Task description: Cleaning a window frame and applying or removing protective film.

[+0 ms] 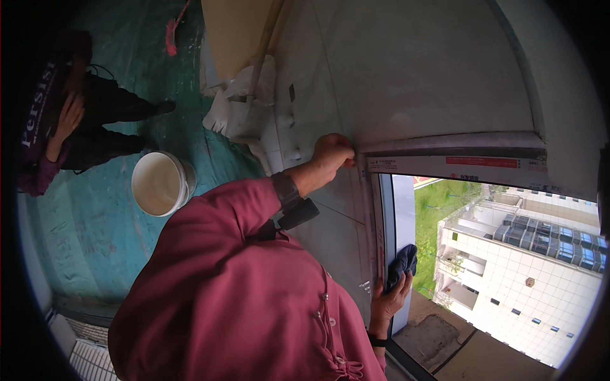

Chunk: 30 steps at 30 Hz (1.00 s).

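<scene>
My left hand (333, 152) is raised against the grey wall panel (330, 203), beside the upper left corner of the window frame (375, 209). Its fingers are curled in closely, and whatever they may hold is hidden. Lower down, my right hand (390, 301) grips a bunched dark cloth (403, 261) against the white inner edge of the window. A dark band with a boxy device (298, 213) sits on my left wrist, and another dark band (377, 340) is on the right one. Printed protective film covers parts of the frame.
A white bucket (160, 184) stands on the green floor covering (82, 235). Another person (82, 108) in dark clothes is near it at the left. White pipes (257, 152) and a beige board (232, 38) are by the wall. Outside the window are grass and a pale building (527, 279).
</scene>
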Tool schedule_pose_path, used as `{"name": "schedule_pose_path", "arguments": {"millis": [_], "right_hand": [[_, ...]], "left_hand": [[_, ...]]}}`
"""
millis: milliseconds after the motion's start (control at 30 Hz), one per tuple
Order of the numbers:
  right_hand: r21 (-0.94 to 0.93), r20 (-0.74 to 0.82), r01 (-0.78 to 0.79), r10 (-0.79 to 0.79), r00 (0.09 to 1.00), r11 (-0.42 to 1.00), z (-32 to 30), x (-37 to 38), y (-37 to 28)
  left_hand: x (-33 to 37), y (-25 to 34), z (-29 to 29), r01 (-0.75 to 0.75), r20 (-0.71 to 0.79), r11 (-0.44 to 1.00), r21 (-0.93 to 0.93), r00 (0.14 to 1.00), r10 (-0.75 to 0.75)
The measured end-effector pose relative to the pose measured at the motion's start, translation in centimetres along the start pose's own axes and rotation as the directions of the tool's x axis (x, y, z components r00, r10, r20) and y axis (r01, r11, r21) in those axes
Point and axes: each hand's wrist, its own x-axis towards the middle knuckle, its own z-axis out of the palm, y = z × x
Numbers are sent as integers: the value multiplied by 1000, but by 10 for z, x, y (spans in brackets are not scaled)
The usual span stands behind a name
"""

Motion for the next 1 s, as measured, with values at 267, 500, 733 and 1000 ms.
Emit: {"name": "schedule_pose_path", "arguments": {"millis": [267,500,733,1000], "right_hand": [[-21,-34,29,-29,999,999,-1,1,-1],[-15,-29,21,-21,999,1000,0,1,-1],[-7,-32,30,-30,999,1000,0,0,-1],[-7,-32,22,-22,999,1000,-3,1,-4]], "left_hand": [[0,2,-1,-7,33,1000,12,999,7],[-2,5,-3,-1,58,1000,24,998,0],[-1,2,-8,6,101,1000,-19,995,-4],[-7,2,-9,47,129,998,-37,991,-42]]}}
